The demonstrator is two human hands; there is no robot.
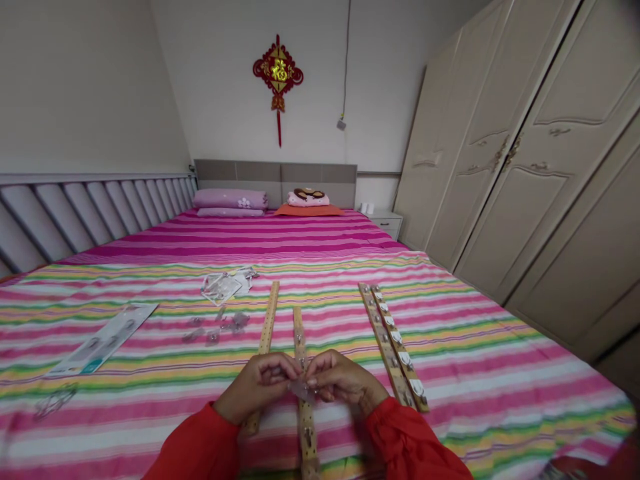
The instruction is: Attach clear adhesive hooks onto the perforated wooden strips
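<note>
Four wooden strips are laid out on the striped bedspread (475, 347), all running near to far, and the person in the red sleeves is busy over the middle strip (299, 337). Both hands are bunched together right above its near part. The left hand (263, 387) and the right hand (343, 381) each have their fingertips pinched shut on a small clear piece (301, 389), which sits between them just over the wood. Honestly can't tell whether the piece is actually touching the strip or hanging a hair above it.

The left strip (268, 320) lies just beside the middle one, with its near end disappearing under the left hand. Off to the right, well apart from the hands, a pair of strips (387, 350) lie side by side, and the right one of the pair carries a row of white knobs (405, 360).

Some loose clear bits (215, 328) are scattered left of the strips, with a crumpled plastic bag (225, 285) a little farther back and a printed card (103, 343) farther left. Pillows (230, 199) sit at the far end, and a big wardrobe (525, 153) fills the right side.
</note>
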